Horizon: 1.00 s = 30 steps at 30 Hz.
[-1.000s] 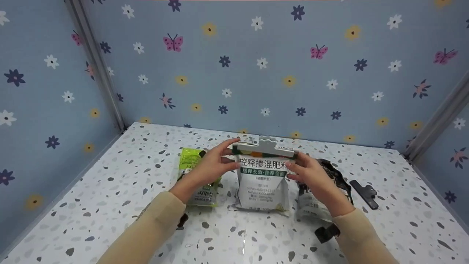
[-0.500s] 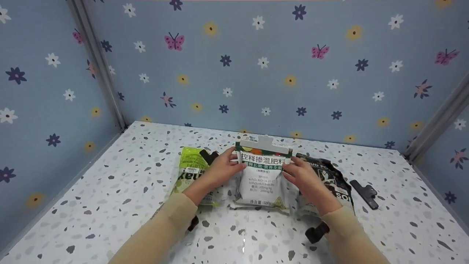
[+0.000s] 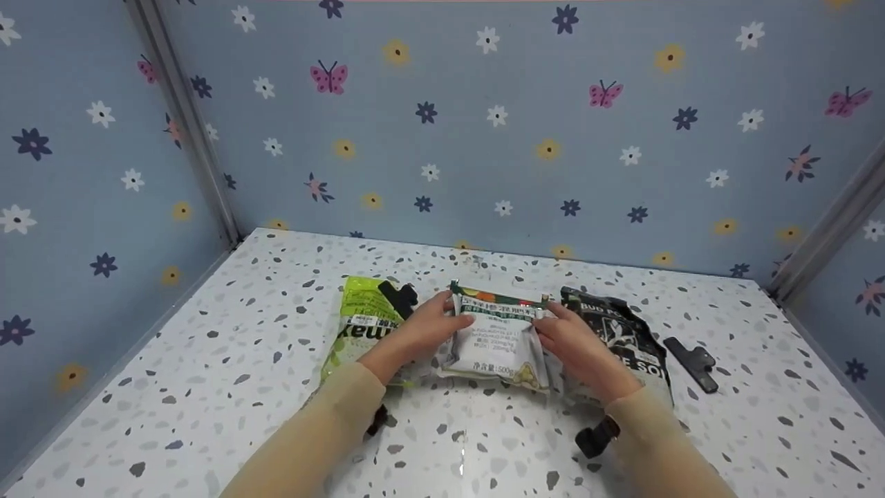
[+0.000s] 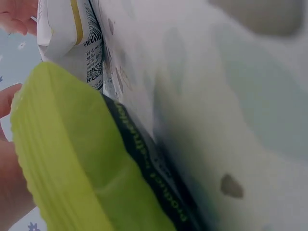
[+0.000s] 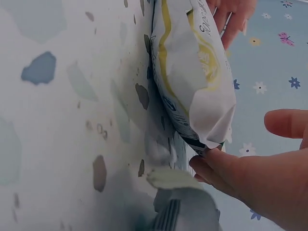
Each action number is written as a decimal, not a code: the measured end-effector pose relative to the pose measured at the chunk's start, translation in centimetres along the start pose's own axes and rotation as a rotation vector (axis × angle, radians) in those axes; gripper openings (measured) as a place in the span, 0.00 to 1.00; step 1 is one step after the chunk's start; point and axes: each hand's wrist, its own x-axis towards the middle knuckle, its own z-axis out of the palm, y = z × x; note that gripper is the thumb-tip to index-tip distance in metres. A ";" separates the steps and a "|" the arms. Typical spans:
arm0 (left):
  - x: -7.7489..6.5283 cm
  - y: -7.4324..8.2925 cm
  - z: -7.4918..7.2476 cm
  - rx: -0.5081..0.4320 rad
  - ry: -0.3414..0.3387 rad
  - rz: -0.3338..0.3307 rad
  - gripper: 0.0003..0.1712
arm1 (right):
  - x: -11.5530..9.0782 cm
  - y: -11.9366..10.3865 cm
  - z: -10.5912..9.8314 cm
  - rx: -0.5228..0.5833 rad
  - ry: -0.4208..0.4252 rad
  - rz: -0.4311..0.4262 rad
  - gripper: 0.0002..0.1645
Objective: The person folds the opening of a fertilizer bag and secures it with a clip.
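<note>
A white fertilizer bag (image 3: 494,349) leans back low over the table between both hands, its green-banded top edge at the far side. At its upper left corner is my left hand (image 3: 423,328), the thumb across the front; in the left wrist view a green bag hides most of its fingers, so its hold is unclear. Beneath the upper right corner my right hand (image 3: 575,348) touches the bag with nearly straight fingers, and the right wrist view shows its thumb (image 5: 286,122) apart from the bag. The grey clip along the bag's top cannot be made out now.
A lime-green bag (image 3: 359,304) with a black clip (image 3: 399,297) lies left. A black soil bag (image 3: 612,325) lies right, partly behind the right hand. Another black clip (image 3: 693,363) rests beyond it on the speckled table (image 3: 228,360). Patterned walls (image 3: 470,166) bound the table.
The fertilizer bag has tipped from upright to leaning well back, its top going down and away. Both hands have come lower with it. The grey clip on its top has gone from sight.
</note>
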 end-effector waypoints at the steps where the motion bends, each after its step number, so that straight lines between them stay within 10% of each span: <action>1: -0.1 0.1 0.0 0.016 0.004 -0.001 0.48 | 0.0 0.0 -0.1 -0.002 0.000 -0.005 0.44; 14: -1.3 1.6 -0.6 0.323 0.007 0.131 0.21 | -3.1 -1.1 -3.8 -0.564 0.124 -0.210 0.29; 30: -0.4 5.7 4.9 0.194 -0.170 0.188 0.27 | -6.3 1.4 -13.1 -0.662 0.214 -0.057 0.32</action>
